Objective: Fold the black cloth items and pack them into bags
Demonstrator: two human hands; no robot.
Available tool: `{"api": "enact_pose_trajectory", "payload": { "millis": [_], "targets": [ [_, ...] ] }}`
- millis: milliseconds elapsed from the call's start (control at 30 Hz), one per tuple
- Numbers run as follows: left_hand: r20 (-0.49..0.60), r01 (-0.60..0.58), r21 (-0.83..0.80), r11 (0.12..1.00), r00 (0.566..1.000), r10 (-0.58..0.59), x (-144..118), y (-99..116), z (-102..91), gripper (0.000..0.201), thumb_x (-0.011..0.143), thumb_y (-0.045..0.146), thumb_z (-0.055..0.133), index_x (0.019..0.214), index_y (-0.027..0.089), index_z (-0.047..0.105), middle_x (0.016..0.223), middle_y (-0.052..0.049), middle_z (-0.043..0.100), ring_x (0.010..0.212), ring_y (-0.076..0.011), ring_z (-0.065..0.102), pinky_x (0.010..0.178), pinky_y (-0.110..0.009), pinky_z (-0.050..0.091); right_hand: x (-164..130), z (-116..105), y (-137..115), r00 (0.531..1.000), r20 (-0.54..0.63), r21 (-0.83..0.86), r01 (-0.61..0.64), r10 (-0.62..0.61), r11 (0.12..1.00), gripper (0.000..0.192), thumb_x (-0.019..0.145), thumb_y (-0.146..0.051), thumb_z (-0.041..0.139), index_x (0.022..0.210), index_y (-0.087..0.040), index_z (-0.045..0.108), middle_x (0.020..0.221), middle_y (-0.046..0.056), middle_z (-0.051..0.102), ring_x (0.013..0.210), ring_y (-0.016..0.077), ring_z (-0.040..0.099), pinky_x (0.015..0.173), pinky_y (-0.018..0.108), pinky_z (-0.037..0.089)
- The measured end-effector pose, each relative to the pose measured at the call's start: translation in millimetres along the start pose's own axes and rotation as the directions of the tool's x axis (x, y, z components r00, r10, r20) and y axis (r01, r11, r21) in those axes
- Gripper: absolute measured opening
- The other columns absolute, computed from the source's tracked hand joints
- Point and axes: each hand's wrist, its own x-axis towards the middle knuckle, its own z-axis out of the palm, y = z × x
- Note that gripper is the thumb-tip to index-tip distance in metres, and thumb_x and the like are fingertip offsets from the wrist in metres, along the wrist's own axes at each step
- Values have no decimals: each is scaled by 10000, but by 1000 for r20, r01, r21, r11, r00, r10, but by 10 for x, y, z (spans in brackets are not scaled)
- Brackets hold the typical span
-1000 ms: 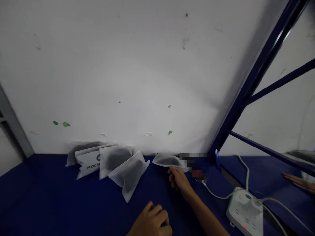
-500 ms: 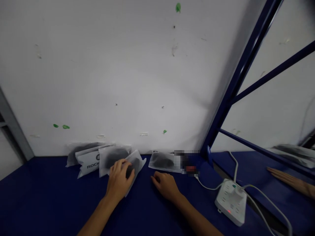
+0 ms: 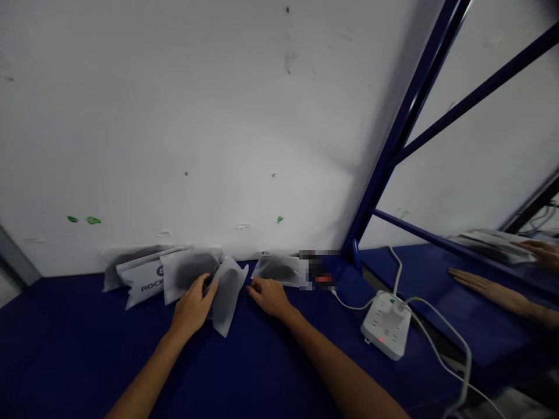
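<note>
My left hand (image 3: 192, 305) pinching the edge of a frosted pouch (image 3: 227, 291), fingers curled round it, my right hand (image 3: 269, 295) flat and loose beside it, holding nothing, more pouches (image 3: 186, 276) along the wall (one printed), power strip (image 3: 386, 325) well right on the blue tabletop (image 3: 65, 349).

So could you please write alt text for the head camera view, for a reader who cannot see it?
A person's left hand grips a frosted pouch on a blue table, while the right hand rests just right of it. More pouches lean against the white wall, and a white power strip lies to the right.
</note>
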Motion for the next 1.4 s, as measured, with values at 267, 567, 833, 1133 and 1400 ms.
{"api": "enact_pose_trajectory", "payload": {
  "millis": [267,567,833,1133,1400],
  "targets": [
    [13,2,16,1000,1000,-2,-18,-33,109,520,971,598,327,1225,259,629,1185,-73,711,1130,-282,646,946,-400,468,-44,-86,60,998,51,168,34,-43,985,179,923,-340,585,898,-207,702,821,-6,714,722,138,615,619,233,319],
    [-14,-43,-7,999,999,43,-17,-67,137,487,970,565,374,1155,239,684,1168,-63,718,1128,-250,640,984,-375,451,-103,-189,2,985,120,242,88,-120,966,219,884,-385,613,969,-239,751,827,-12,725,739,149,627,662,245,368],
    [-25,-46,-9,999,999,46,-25,-67,145,467,974,552,378,1133,242,688,1122,-62,727,1094,-259,650,979,-404,458,-122,-214,-25,986,118,275,84,-121,958,296,886,-480,613,967,-228,744,836,10,730,752,166,633,681,262,398],
    [-14,-144,-165,976,990,144,-69,-37,200,435,973,545,402,1120,261,696,1132,-41,739,1084,-246,677,953,-377,514,-255,-191,-238,930,204,420,198,-305,885,416,895,-560,584,796,-199,765,771,21,732,703,171,631,652,246,409],
    [-98,-168,-362,917,985,142,-121,44,287,470,985,466,437,1394,252,525,1387,-76,593,1302,-242,543,1110,-453,424,-165,49,-265,993,56,595,50,-103,802,493,951,-470,459,587,-157,575,563,-17,501,542,115,437,537,239,305]
  ]
}}
